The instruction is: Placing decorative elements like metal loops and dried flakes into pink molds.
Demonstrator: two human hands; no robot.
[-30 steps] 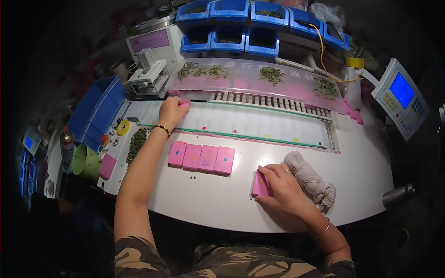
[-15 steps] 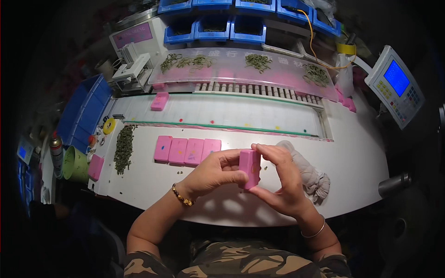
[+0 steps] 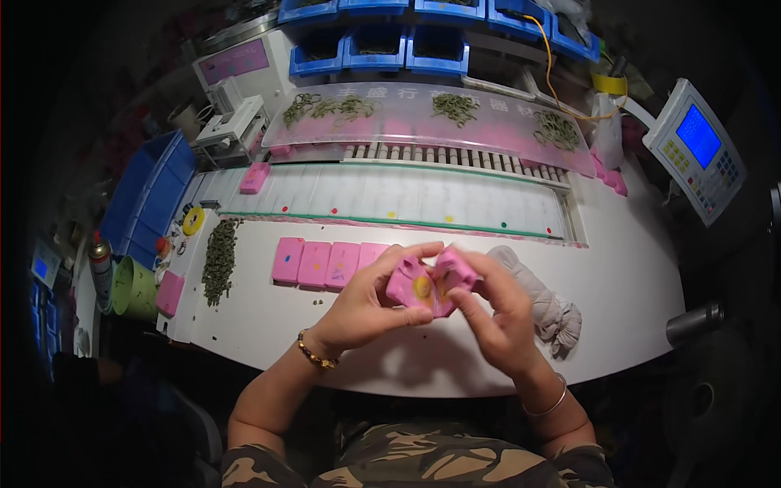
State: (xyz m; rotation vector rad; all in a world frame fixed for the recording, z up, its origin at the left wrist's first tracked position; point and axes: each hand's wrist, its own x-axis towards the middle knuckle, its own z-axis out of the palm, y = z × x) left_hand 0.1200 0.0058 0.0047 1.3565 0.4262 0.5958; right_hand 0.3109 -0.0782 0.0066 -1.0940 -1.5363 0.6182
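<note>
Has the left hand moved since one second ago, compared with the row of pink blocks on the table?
Yes. The left hand came back from beyond the row of pink blocks to its near side, where it holds the pink case.

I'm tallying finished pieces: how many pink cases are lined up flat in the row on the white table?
4: the row of pink cases lies side by side in front of the hands; the left hand covers part of the rightmost, so more may be hidden.

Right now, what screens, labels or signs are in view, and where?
Grey control box with a lit blue screen and coloured keys: far right, tilted.
Small blue-lit screen: far left edge.
Pink rectangular label panel: on the white machine, upper left.
Round yellow sticker: on the pink case in both hands.
</note>
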